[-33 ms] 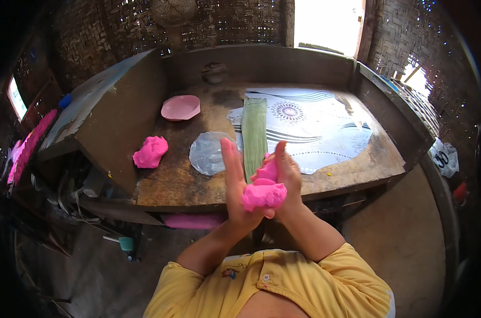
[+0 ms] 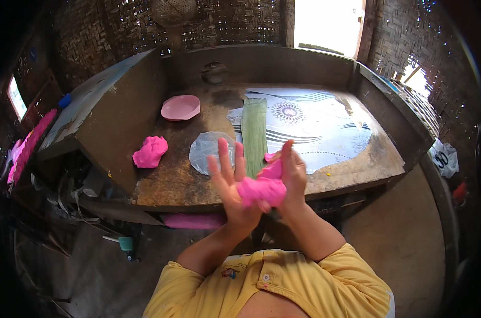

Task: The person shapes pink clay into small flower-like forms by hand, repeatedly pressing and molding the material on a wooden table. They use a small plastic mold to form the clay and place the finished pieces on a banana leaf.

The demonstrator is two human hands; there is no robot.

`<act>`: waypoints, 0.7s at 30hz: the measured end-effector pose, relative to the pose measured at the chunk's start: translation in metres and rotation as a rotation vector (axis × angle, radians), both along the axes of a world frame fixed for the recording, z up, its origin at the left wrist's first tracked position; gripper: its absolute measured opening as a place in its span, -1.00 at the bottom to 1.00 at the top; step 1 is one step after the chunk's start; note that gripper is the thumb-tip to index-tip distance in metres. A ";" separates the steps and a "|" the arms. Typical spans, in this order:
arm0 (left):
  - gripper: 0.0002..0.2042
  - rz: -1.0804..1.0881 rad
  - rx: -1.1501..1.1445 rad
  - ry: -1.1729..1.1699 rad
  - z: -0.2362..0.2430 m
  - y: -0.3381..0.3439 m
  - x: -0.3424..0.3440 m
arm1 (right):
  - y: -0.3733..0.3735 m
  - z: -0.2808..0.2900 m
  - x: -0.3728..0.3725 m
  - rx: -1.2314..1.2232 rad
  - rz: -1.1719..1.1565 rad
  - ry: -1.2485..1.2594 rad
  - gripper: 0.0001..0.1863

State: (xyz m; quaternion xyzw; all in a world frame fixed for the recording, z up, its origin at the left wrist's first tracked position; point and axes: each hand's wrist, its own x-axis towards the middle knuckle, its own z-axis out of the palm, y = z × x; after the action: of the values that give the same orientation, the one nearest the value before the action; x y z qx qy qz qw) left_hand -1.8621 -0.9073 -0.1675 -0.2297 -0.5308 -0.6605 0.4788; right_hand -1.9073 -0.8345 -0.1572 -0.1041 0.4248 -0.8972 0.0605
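Note:
A soft lump of bright pink dough (image 2: 261, 192) sits between my two hands above the table's front edge. My left hand (image 2: 232, 193) has its fingers stretched out and spread, its palm against the lump's left side. The fingers of my right hand (image 2: 293, 180) curl around the dough, with the thumb pointing up; part of the lump extends upward along that palm. A bit of pink shows beyond the right fingers. On the table's left lies a second pink dough lump (image 2: 150, 152). Behind my left fingers rests a round clear plastic sheet (image 2: 206, 153).
A long green leaf strip (image 2: 255, 122) lies over a white patterned sheet (image 2: 320, 122) on the wooden table (image 2: 171, 183). Farther back stands a pink plate (image 2: 180, 108). Raised boards wall the table's sides and back. A white plastic bag (image 2: 444, 158) hangs at the right.
My left fingers have spread apart and tilted left, away from my right hand. The dough between the hands has shifted slightly and blurs with motion.

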 end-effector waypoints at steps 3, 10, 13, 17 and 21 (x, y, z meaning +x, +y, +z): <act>-0.29 -0.183 0.247 -0.288 0.005 -0.003 0.002 | 0.006 0.000 -0.003 0.184 -0.175 0.403 -0.62; -0.10 -0.308 0.172 -0.322 0.015 -0.018 0.009 | 0.006 0.009 0.008 0.528 -0.249 1.235 -0.73; -0.08 0.238 0.293 -0.268 0.010 -0.017 0.005 | -0.003 0.010 0.016 0.540 0.005 1.269 -0.68; -0.10 0.357 0.142 0.072 -0.011 -0.032 -0.001 | -0.024 0.007 0.012 0.564 0.105 1.203 -0.65; -0.11 -0.269 0.288 -0.132 -0.026 -0.071 -0.007 | -0.063 0.003 -0.006 0.705 0.334 0.750 -0.59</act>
State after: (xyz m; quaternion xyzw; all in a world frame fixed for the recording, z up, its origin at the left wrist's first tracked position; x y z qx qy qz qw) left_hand -1.8694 -0.9779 -0.1931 -0.1839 -0.4257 -0.8011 0.3784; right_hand -1.9134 -0.8979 -0.1542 -0.4566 0.6701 -0.5800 0.0777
